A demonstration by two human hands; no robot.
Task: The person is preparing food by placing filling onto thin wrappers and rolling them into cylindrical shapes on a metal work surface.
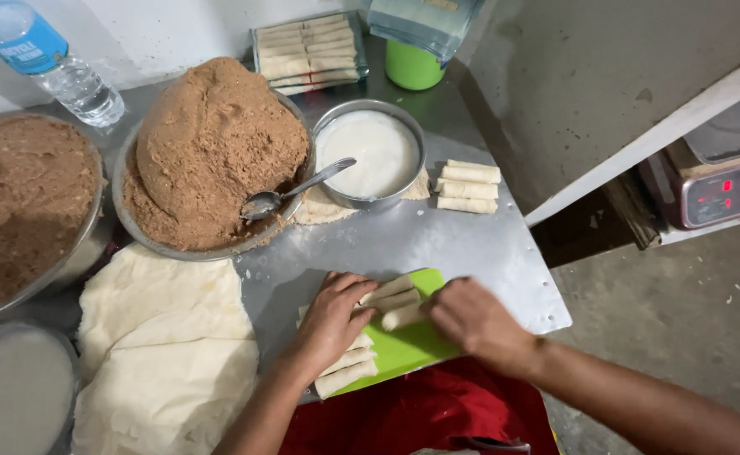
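Observation:
A green cutting board [412,344] lies at the near edge of the metal table [471,244]. Several pale rolled pastry sticks [346,377] lie across it. My left hand [333,313] rests fingers-down on the rolls at the board's left part. My right hand [471,320] is closed on one roll [402,317] at the board's middle, beside two more rolls [391,292] under my left fingertips.
A big metal bowl of brown filling [211,147] holds a spoon [290,191]. Beside it stands a bowl of white paste [370,153]. Three finished rolls [468,186] lie to the right. Thin dough sheets [163,345] are stacked left. A tray of rolls [307,50], green cup [414,67], water bottle [45,59] and scale [723,190] surround.

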